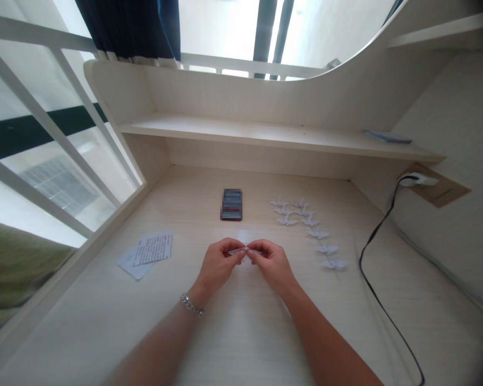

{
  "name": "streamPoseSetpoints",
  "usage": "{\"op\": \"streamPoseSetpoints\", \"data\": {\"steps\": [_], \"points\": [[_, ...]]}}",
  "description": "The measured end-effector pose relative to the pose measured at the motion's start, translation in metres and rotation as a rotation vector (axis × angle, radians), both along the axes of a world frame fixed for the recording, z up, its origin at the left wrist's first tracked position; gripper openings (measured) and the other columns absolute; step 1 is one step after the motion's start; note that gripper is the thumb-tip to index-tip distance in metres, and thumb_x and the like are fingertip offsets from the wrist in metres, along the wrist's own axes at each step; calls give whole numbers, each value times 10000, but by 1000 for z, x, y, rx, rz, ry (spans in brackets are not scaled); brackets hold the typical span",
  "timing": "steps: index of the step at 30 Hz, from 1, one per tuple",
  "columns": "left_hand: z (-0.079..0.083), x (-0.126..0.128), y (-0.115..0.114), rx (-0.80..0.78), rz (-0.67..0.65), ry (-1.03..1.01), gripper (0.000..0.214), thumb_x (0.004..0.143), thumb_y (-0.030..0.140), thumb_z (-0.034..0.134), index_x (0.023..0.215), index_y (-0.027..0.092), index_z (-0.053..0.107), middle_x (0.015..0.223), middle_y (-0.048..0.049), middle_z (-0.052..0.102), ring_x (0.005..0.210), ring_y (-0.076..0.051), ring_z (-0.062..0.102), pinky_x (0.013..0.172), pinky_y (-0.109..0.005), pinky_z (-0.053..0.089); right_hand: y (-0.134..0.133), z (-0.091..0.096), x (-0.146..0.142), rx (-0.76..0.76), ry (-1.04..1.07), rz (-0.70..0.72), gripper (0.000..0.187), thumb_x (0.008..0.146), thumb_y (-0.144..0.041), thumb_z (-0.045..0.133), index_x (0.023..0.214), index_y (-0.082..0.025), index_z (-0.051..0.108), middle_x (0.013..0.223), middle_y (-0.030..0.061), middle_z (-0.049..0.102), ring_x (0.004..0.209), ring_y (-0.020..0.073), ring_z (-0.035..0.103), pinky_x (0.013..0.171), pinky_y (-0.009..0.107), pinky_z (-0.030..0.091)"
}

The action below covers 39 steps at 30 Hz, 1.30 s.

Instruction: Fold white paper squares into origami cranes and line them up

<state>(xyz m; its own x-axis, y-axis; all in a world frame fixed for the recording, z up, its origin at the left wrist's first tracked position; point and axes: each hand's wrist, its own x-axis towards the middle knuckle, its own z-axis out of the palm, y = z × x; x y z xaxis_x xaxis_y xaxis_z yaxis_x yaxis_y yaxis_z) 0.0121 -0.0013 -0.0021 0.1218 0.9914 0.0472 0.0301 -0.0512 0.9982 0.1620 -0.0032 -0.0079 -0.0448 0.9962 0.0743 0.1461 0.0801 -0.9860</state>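
My left hand [222, 261] and my right hand [270, 261] meet over the middle of the desk. Between their thumbs and fingers they pinch a small white paper crane [245, 247], its wings held one in each hand. Much of the crane is hidden behind my fingertips. To the right of my hands, several finished paper cranes [317, 234] stand on the desk in a loose group trailing toward me. A chain bracelet [191, 304] circles my left wrist.
A phone [231, 205] with a blurred screen lies beyond my hands. Paper sheets [153, 248], one with writing, lie at left. A black cable [372, 279] runs from the wall socket [437, 185] along the right side. A shelf [265, 138] spans the back.
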Motion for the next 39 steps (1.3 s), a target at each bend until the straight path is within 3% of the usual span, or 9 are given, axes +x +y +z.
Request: {"op": "streamPoseSetpoints", "data": {"steps": [5,19,30,39], "points": [[-1,0,1,-30,-61,-30,177,685,273,644,779,123,634,712,-46,641,610,-126,583,557,-231,477,0,1,1,-33,60,42,151,670,-255,646,777,-150,667,698,37,653,600,137,564,555,249,454],[0,1,1,-122,-52,-98,163,658,230,667,771,118,631,715,-41,637,640,-126,575,569,-230,479,0,4,2,-187,239,36,167,616,-252,678,749,-155,705,664,29,667,563,128,580,538,261,494],[-5,-3,2,-108,-92,-95,196,664,254,672,799,115,645,733,-55,648,631,-123,563,573,-231,453,-2,10,2,-170,234,70,166,608,-254,701,726,-139,676,640,32,665,546,130,595,529,253,489],[1,-2,1,-45,-80,-43,66,675,155,613,727,129,642,652,-17,615,582,-100,529,551,-208,423,-3,10,2,-195,265,90,148,599,-237,706,709,-144,674,618,24,653,537,124,590,520,246,489]]}}
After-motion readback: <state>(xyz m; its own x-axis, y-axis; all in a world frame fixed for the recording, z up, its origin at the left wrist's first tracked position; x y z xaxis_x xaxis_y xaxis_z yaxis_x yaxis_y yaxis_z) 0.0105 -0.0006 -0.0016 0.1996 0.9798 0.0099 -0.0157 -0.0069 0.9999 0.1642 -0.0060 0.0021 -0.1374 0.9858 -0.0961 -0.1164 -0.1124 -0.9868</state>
